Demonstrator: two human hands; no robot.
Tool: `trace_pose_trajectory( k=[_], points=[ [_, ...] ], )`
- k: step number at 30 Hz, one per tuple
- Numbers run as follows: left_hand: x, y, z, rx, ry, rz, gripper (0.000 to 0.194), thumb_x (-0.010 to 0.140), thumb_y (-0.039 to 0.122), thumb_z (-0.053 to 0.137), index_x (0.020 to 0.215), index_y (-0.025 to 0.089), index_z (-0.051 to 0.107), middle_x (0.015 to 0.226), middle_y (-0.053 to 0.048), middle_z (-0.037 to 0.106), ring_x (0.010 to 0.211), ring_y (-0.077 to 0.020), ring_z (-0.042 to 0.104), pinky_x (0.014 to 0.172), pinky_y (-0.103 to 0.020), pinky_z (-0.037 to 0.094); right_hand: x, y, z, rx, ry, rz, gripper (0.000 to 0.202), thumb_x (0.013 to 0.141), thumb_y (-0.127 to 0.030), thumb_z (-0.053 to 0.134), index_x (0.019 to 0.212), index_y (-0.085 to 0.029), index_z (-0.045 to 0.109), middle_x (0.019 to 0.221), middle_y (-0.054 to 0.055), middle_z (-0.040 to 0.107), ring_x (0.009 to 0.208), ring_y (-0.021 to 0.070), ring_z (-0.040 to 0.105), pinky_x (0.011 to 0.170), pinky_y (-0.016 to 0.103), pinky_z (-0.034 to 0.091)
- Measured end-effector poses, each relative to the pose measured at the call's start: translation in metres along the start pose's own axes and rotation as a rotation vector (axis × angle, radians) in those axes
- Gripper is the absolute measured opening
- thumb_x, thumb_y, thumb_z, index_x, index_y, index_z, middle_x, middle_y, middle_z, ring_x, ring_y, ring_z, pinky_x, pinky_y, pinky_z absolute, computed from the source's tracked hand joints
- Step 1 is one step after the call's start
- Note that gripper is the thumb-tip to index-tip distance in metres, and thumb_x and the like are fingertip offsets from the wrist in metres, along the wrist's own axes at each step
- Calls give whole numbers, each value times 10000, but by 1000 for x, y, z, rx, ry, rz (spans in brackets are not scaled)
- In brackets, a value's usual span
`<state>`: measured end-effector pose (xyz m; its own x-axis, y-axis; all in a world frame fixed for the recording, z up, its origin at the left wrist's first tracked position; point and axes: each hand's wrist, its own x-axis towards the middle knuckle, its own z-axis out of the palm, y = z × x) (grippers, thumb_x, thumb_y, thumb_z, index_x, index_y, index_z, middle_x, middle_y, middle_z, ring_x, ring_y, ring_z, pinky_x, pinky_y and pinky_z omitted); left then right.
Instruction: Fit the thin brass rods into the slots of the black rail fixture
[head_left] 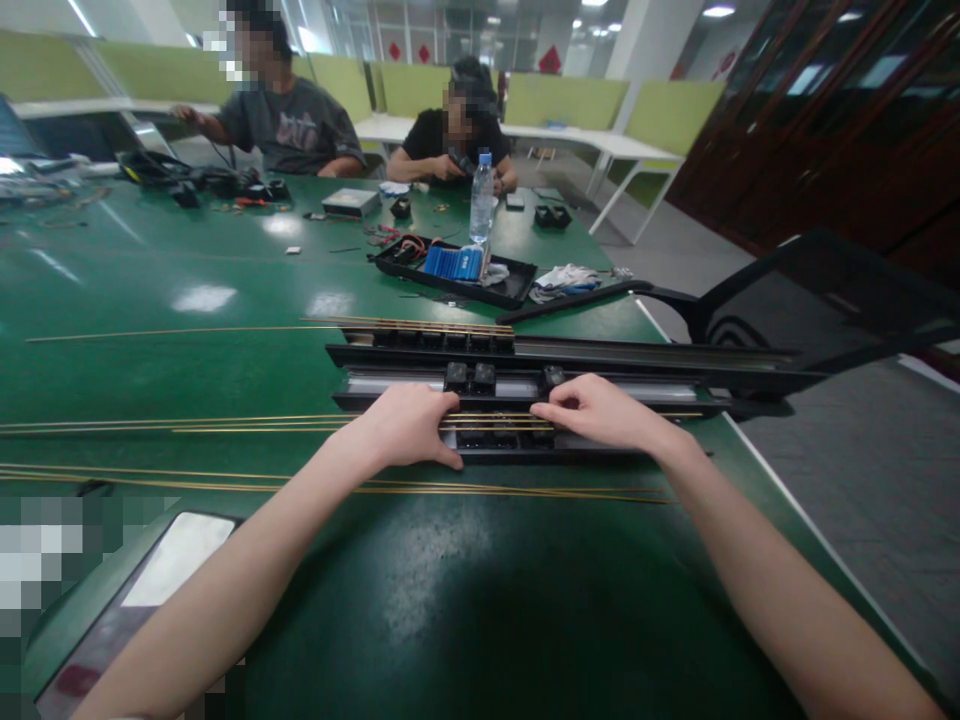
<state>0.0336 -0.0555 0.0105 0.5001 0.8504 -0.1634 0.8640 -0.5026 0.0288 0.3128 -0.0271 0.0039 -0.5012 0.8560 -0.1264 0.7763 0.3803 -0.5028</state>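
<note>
Several long black channel rails [600, 457] lie side by side across the green table, with small black blocks [484, 378] set in them. Thin brass-coloured rods [495, 417] run over the nearest rail. At that rail's left part is my left hand [409, 425], thumb and fingers apart, touching its edges and holding nothing that shows. My right hand [589, 410] has its thumb and forefinger pinched at the rods, beside a black block; what sits between the fingertips is too small to make out.
More rods [525, 491] lie on the green table [420, 610] nearer me. Beyond the rails are a black tray [517, 283], a water bottle [481, 200] and gloves [566, 280]. Two people sit across the table. A black chair [840, 300] stands at the right.
</note>
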Motion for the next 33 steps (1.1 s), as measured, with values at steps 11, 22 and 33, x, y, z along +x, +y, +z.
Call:
trace_pose_trajectory(
  k=[11, 22, 33],
  points=[
    [1, 3, -3, -41, -27, -31, 614, 624, 702, 705, 1014, 229, 673, 938, -82, 740, 877, -294, 694, 710, -333, 474, -2, 4, -1, 152, -90, 20, 574, 833, -687, 517, 612, -162, 584, 563, -11, 523, 553, 120, 418, 556, 272, 296],
    [1, 4, -5, -14, -33, -28, 608, 629, 701, 702, 1008, 226, 673, 918, -82, 739, 871, -296, 696, 690, -330, 469, -2, 6, -1, 196, -105, 27, 603, 802, -725, 520, 632, -159, 640, 578, 11, 573, 551, 133, 457, 561, 274, 322],
    [1, 2, -3, -11, -25, -18, 621, 633, 723, 683, 1008, 228, 677, 899, -83, 740, 849, -297, 697, 679, -333, 463, -2, 5, -2, 202, -108, 22, 587, 807, -708, 530, 622, -159, 623, 566, 4, 567, 540, 125, 452, 552, 268, 315]
  ],
)
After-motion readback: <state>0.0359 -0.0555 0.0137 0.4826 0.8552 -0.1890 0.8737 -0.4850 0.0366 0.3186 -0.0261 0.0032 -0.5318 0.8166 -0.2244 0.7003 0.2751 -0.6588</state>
